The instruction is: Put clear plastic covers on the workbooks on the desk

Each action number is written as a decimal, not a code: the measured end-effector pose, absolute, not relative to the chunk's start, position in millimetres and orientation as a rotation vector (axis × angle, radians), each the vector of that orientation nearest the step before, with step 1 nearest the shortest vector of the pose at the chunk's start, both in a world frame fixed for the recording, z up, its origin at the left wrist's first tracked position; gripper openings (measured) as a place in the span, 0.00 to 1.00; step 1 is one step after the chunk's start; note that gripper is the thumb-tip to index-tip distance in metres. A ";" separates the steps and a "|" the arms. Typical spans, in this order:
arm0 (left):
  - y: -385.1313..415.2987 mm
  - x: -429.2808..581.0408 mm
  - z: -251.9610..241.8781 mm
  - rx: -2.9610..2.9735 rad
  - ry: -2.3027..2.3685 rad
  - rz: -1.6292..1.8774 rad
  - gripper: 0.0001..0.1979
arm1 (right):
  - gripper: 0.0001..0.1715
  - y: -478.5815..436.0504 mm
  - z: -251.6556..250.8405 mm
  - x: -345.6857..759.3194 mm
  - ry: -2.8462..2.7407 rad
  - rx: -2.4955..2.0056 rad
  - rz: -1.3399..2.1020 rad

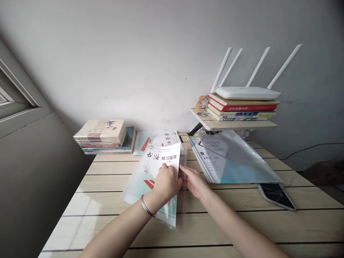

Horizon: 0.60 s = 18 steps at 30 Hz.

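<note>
A thin booklet [158,159] with a white cover and black Chinese characters lies on the wooden table [242,222], partly inside a clear plastic sleeve [134,190]. My left hand [166,182], with a silver bangle on its wrist, is closed on the booklet's right lower part. My right hand [195,182] sits just to the right, fingers pinching the booklet's or sleeve's right edge. A second copy [168,138] lies flat behind it.
A stack of books [103,138] stands at the back left. A pile of booklets under clear plastic [233,159] lies at the right, with a dark tablet [276,195] beside it. A small raised shelf [236,124] carries books and a white router [247,92].
</note>
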<state>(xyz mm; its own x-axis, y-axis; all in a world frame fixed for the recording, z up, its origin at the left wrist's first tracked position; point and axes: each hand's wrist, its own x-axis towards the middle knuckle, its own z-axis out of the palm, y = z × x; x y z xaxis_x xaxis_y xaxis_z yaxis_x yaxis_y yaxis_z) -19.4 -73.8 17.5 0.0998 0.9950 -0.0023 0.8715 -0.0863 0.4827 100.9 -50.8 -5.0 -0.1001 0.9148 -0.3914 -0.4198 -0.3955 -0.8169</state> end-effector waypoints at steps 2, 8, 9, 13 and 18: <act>-70.9 -23.0 10.2 2.002 1.804 0.523 0.15 | 0.05 -53.2 -8.5 98.7 -0.661 -1.152 1.666; -62.9 -35.8 4.1 1.859 1.724 0.691 0.14 | 0.05 -51.4 -15.1 90.9 -0.714 -1.150 1.615; -61.5 -37.8 4.4 1.830 1.705 0.710 0.12 | 0.05 -50.7 -15.6 89.2 -0.708 -1.154 1.602; -56.8 -45.8 4.3 1.735 1.621 0.729 0.09 | 0.06 -49.1 -19.4 83.3 -0.688 -1.179 1.551; -56.0 -51.9 -0.5 1.680 1.525 0.747 0.13 | 0.12 -50.0 -26.1 81.4 -0.718 -1.198 1.501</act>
